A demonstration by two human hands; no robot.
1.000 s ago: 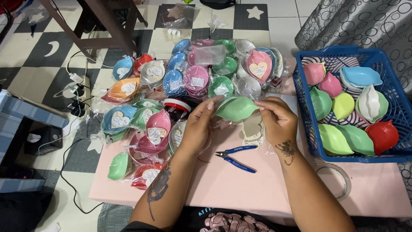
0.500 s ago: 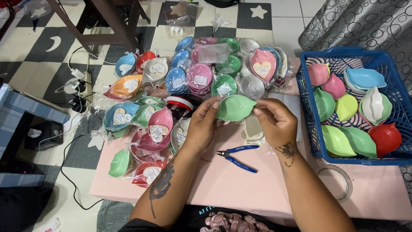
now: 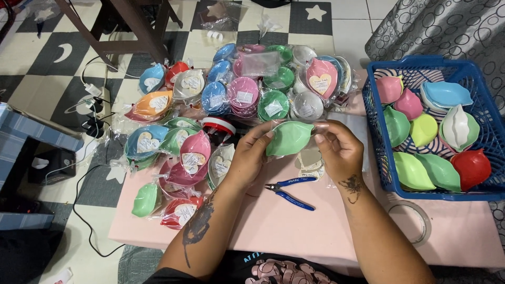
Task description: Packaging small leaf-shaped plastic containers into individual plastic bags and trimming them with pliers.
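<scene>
Far left: power strip and cables (image 3: 92,113) on the checkered floor mat (image 3: 47,63), off the table edge. On the pink table (image 3: 294,226), left half: heap of leaf-shaped dishes already bagged in clear plastic (image 3: 179,152), mixed colours, several with heart-shaped cards inside; more bagged stacks (image 3: 263,89) further back. Red-and-white tape dispenser (image 3: 218,128) sits between the heaps, just left of the hands. Left hand (image 3: 247,158) grips the left end of a green leaf-shaped dish (image 3: 288,138), fingers closed on its rim. Right hand (image 3: 339,150) pinches the dish's right tip, thumb and fingers together on it. Dish is held above the table at centre, tilted, hollow side partly facing camera; clear film seems to be around it, can't confirm. Below the hands: blue-handled cutters (image 3: 291,189) flat on the table, heart cards (image 3: 309,160) just above them. Right: blue plastic basket (image 3: 376,152) with loose unbagged dishes, pink, green, white, blue, red. Clear tape roll (image 3: 414,223) lies near the basket's front.
</scene>
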